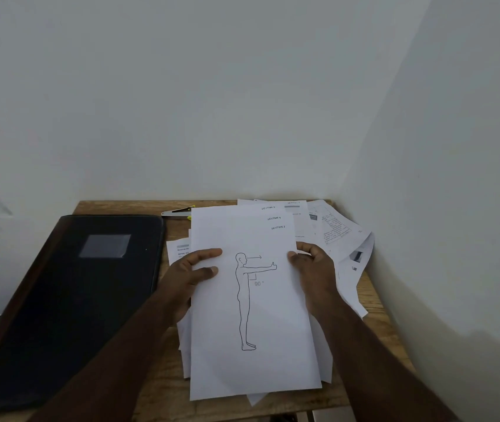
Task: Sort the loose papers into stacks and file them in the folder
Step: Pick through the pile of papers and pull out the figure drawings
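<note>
Papers (254,315) in a gathered sheaf sit between both hands above the wooden worktop (163,388), the top sheet showing a standing figure drawing. The left hand (192,278) pinches the sheaf's left edge, thumb on top; the right hand (314,269) grips its right edge. More loose sheets (334,229) fan out behind. The closed black folder (69,300) lies just left. The sheets look light, floppy and prone to sliding, so holding opposite edges seems wise.
</note>
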